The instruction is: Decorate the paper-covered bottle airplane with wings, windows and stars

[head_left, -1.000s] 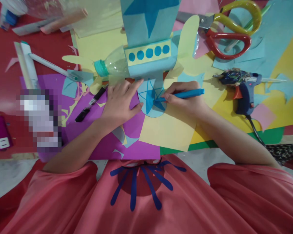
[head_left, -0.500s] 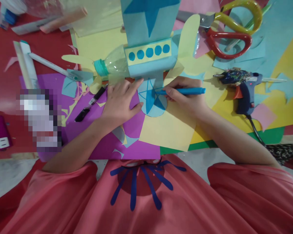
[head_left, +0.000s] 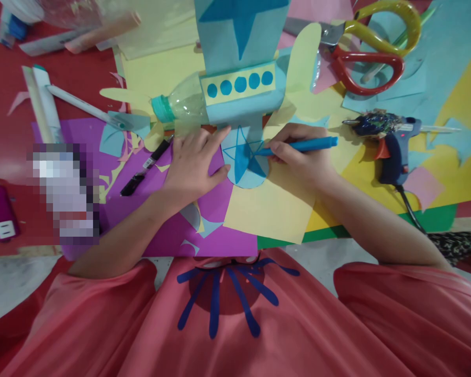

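My right hand is closed on a blue marker, its tip on a star drawn on a light blue paper wing. Two parts of the star are filled in blue; the others show only outlines. Flat beside the wing, its fingers spread and the index fingertip at the wing's edge, lies my left hand. The wing joins a plastic bottle wrapped in light blue paper, with a green cap and a yellow strip of blue dots. A second wing with a blue star extends away from me.
Scissors with red and yellow handles lie at the back right, above a glue gun with a cord. A black marker is left of my left hand. Paper scraps, a white pen and a purple case are around.
The blue marker's tip has shifted slightly right and down, and its back end has tilted up a little with my right hand. My left hand has stayed in place.
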`<action>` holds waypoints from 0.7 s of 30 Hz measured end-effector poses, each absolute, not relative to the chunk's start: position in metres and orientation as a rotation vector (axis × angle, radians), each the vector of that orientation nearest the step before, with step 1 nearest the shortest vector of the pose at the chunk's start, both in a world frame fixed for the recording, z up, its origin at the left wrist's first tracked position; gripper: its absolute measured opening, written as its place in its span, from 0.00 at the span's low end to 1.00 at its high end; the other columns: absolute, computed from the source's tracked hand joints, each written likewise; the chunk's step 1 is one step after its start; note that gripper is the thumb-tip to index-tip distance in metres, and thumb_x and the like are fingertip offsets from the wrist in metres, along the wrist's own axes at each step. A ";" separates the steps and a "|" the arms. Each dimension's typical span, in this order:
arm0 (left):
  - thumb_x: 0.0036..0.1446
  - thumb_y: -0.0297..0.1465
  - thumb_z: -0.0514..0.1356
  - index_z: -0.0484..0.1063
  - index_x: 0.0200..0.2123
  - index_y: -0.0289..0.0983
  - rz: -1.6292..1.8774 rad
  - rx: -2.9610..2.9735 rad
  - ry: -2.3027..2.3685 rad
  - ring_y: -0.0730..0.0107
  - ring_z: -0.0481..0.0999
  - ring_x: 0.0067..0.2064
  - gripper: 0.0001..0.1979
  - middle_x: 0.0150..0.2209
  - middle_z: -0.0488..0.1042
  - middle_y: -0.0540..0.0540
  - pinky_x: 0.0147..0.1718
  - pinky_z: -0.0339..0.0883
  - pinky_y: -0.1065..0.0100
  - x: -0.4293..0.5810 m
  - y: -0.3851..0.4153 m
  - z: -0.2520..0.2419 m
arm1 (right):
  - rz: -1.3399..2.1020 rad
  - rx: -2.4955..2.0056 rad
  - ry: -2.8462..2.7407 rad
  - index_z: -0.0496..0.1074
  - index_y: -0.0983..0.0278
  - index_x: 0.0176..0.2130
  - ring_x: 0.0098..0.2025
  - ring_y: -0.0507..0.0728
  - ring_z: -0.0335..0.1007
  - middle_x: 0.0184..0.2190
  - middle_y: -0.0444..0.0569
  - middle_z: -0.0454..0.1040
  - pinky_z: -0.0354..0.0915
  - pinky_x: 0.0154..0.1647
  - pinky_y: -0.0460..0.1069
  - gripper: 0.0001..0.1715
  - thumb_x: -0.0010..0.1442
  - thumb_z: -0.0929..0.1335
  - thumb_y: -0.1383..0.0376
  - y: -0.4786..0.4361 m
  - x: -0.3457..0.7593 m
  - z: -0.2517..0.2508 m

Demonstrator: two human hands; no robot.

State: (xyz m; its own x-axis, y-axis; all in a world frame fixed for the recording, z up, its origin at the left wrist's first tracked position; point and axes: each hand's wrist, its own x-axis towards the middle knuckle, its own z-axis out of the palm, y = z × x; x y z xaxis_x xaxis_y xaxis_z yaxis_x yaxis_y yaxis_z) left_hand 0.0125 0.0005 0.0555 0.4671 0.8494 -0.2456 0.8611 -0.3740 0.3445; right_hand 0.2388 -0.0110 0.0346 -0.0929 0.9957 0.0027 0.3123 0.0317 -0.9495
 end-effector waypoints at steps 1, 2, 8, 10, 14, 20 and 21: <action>0.64 0.35 0.56 0.60 0.68 0.41 -0.050 2.291 1.435 0.45 0.69 0.58 0.30 0.53 0.72 0.37 0.57 0.60 0.47 0.013 0.000 0.056 | 1.094 -1.379 -1.508 0.74 0.60 0.24 0.23 0.52 0.66 0.20 0.44 0.73 0.66 0.26 0.50 0.12 0.57 0.72 0.59 -0.011 0.238 0.034; 0.64 0.35 0.56 0.60 0.68 0.40 -0.069 2.285 1.440 0.44 0.69 0.58 0.30 0.53 0.71 0.37 0.57 0.60 0.46 0.013 0.000 0.057 | 1.099 -1.376 -1.499 0.74 0.60 0.24 0.23 0.52 0.66 0.20 0.44 0.72 0.66 0.26 0.50 0.12 0.58 0.72 0.60 -0.011 0.238 0.034; 0.65 0.35 0.56 0.59 0.69 0.40 -0.118 2.271 1.448 0.44 0.69 0.59 0.30 0.55 0.70 0.37 0.58 0.59 0.47 0.014 0.000 0.058 | 1.115 -1.367 -1.526 0.75 0.60 0.24 0.23 0.51 0.65 0.21 0.42 0.71 0.62 0.26 0.49 0.10 0.56 0.71 0.68 -0.011 0.238 0.033; 0.65 0.35 0.56 0.59 0.69 0.40 -0.097 2.282 1.440 0.44 0.69 0.59 0.30 0.55 0.71 0.37 0.57 0.60 0.47 0.013 0.000 0.056 | 1.110 -1.358 -1.554 0.75 0.60 0.23 0.24 0.51 0.65 0.21 0.43 0.71 0.62 0.25 0.49 0.10 0.56 0.71 0.68 -0.011 0.239 0.033; 0.64 0.36 0.56 0.60 0.69 0.41 -0.036 2.305 1.426 0.45 0.69 0.58 0.30 0.53 0.72 0.37 0.56 0.61 0.47 0.011 0.000 0.053 | 1.124 -1.367 -1.562 0.74 0.60 0.23 0.24 0.52 0.66 0.21 0.43 0.73 0.65 0.26 0.50 0.11 0.56 0.72 0.63 -0.011 0.240 0.034; 0.64 0.36 0.55 0.61 0.68 0.41 -0.055 2.296 1.436 0.45 0.69 0.58 0.30 0.53 0.71 0.37 0.56 0.60 0.47 0.012 0.001 0.054 | 1.138 -1.341 -1.461 0.74 0.59 0.24 0.22 0.52 0.66 0.20 0.43 0.71 0.66 0.26 0.50 0.12 0.57 0.73 0.62 -0.011 0.239 0.035; 0.64 0.36 0.55 0.61 0.68 0.41 -0.047 2.298 1.435 0.44 0.69 0.58 0.29 0.53 0.71 0.37 0.56 0.60 0.47 0.012 0.001 0.054 | 1.130 -1.349 -1.466 0.74 0.59 0.24 0.23 0.52 0.66 0.20 0.43 0.71 0.66 0.26 0.50 0.11 0.58 0.73 0.62 -0.011 0.239 0.034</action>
State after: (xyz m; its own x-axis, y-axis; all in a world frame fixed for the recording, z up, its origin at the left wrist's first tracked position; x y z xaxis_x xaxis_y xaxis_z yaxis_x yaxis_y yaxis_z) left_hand 0.0116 0.0005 0.0544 0.4641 0.8499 -0.2497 0.8643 -0.3728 0.3376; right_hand 0.2390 -0.0106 0.0344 -0.0836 0.9965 -0.0002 0.2544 0.0212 -0.9669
